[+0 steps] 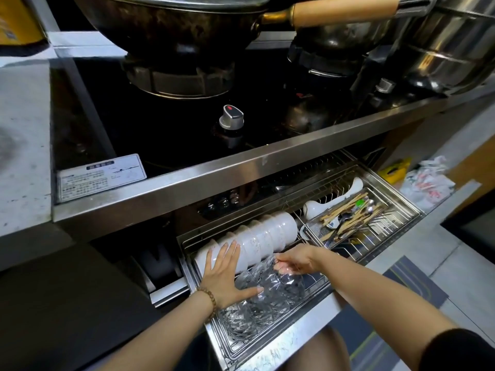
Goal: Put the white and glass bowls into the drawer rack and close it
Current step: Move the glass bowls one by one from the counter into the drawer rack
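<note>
The steel drawer rack (300, 328) stands pulled out below the stove. A row of white bowls (267, 234) lies on edge along its back left. In front of them several glass bowls (270, 293) stand on edge in the wire rack. My left hand (225, 271) lies flat with spread fingers, fingertips on the white bowls and thumb against a glass bowl. My right hand (293, 261) pinches the rim of the rightmost glass bowl from above.
A cutlery tray (348, 218) with chopsticks and spoons fills the drawer's right half, a white ladle beside it. Above are the stove edge (214, 172), a knob (231, 116), a wok (171, 20) and steel pots. Plastic bags lie on the floor at right.
</note>
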A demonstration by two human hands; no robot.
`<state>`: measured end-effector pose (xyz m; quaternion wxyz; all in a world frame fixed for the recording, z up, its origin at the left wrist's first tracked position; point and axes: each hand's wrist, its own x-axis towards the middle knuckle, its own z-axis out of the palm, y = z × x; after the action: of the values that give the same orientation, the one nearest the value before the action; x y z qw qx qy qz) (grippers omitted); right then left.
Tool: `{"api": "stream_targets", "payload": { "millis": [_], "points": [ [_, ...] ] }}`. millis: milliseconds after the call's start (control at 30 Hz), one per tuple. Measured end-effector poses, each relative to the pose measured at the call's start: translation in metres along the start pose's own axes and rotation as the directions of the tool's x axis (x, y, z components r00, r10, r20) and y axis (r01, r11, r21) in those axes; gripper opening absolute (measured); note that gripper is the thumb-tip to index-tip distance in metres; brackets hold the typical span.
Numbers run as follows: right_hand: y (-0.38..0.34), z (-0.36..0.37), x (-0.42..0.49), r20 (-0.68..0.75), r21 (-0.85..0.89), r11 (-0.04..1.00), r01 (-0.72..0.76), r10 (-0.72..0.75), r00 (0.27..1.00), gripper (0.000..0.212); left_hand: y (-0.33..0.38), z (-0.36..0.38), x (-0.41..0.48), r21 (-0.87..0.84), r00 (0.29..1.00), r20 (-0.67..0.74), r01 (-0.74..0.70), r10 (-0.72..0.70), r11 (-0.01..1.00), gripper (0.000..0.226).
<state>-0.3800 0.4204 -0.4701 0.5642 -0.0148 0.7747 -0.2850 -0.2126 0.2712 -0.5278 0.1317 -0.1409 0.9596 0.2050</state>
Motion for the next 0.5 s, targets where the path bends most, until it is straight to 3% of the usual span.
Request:
{"api": "stream_targets", "payload": {
  "millis": [400, 500],
  "points": [
    [-0.0022, 0.0053, -0.0063, 0.132, -0.07, 0.998, -0.002, 0.011, 0.991, 0.025, -0.0008, 0.0019, 0.001, -0.002, 1.0, -0.004, 0.007, -0.007, 1.0, 0.125],
    [-0.003, 0.0052, -0.0073, 0.095, -0.158, 0.987, 0.025, -0.01, 0.995, 0.024, -0.0005, 0.0013, 0.0016, -0.001, 1.0, -0.003, 0.008, -0.008, 1.0, 0.124]
  ]
}}
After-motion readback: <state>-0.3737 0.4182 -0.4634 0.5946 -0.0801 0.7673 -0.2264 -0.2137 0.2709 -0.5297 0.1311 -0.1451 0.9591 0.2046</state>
